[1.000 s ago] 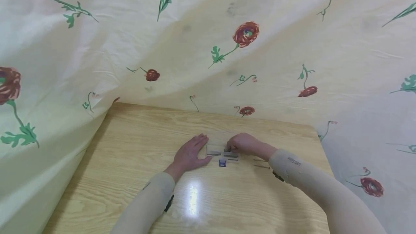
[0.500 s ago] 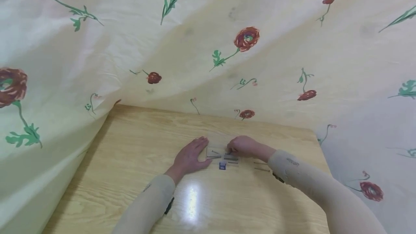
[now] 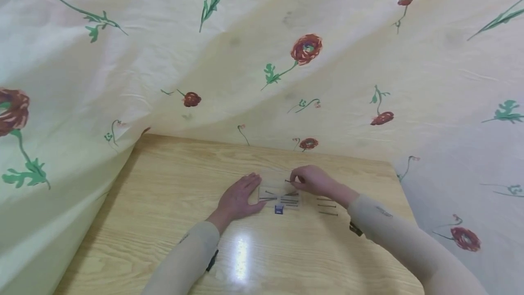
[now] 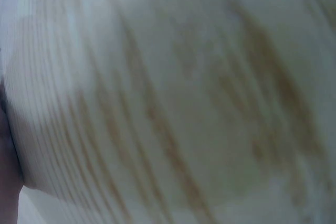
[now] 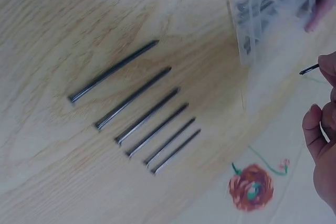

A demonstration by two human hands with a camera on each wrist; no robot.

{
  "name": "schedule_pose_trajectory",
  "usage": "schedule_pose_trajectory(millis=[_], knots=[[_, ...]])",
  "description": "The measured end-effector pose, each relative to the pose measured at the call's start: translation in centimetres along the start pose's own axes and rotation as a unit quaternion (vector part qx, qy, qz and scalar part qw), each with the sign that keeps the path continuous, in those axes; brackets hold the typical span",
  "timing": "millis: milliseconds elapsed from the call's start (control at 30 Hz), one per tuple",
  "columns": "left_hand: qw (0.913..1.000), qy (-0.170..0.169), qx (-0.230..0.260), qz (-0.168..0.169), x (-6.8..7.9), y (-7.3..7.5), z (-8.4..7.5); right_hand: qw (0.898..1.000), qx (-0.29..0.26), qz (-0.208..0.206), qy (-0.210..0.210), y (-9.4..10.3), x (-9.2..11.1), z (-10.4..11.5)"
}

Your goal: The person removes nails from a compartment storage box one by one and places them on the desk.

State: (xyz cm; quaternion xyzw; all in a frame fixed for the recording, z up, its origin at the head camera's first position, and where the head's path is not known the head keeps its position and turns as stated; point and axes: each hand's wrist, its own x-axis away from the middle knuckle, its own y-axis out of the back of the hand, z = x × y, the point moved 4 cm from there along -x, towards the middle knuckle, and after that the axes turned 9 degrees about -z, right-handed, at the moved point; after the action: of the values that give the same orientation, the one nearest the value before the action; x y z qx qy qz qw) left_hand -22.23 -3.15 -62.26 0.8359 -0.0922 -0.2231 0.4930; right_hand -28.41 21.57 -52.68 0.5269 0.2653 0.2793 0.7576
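The right hand (image 3: 313, 180) is now higher than half a second ago, pinching a thin dark metal nail (image 5: 310, 69) near the transparent plastic box (image 5: 239, 30) below the head view's centre. The left hand (image 3: 237, 198), fingers straight, stays beside it.

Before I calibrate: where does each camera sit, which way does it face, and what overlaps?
Head: on the head, facing forward and down; tabletop, flowered cloth; left grip, right grip and both sleeves show.
Left wrist: worn there, facing the tabletop, blurred; sliver of left grip at left edge.
Right wrist: worn there, facing six loose nails, clear box; right grip pinching held nail at right edge, left grip upper right.
Shared, head and right wrist: clear box, loose nails, both grips.
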Motion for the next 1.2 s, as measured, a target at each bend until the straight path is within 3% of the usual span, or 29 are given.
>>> schedule_pose_trajectory(millis=[233, 467, 667, 867, 1033, 1200], knots=[[0.9999, 0.01, 0.004, -0.002, 0.2, 0.1, 0.1, 0.999, 0.002, -0.032, 0.003, 2.1, 3.1, -0.3], [1.0, 0.007, 0.006, 0.003, 0.3, -0.1, -0.1, 0.999, 0.012, -0.039, -0.03, 2.3, 7.1, -0.8], [1.0, 0.004, 0.006, 0.006, 0.3, 0.0, -0.3, 0.996, 0.016, -0.051, -0.068, 2.0, 10.8, -0.6], [0.9999, 0.01, 0.011, -0.005, 0.4, 0.3, -0.3, 0.996, 0.021, -0.063, -0.066, 0.5, 13.7, -0.1], [0.9998, 0.012, 0.015, -0.006, 0.5, 0.3, -0.5, 0.995, 0.024, -0.053, -0.086, -0.6, 15.1, 0.2], [0.9998, 0.008, 0.015, -0.007, 0.6, 0.0, -0.7, 0.995, 0.039, -0.053, -0.07, -1.1, 15.8, 0.2]])
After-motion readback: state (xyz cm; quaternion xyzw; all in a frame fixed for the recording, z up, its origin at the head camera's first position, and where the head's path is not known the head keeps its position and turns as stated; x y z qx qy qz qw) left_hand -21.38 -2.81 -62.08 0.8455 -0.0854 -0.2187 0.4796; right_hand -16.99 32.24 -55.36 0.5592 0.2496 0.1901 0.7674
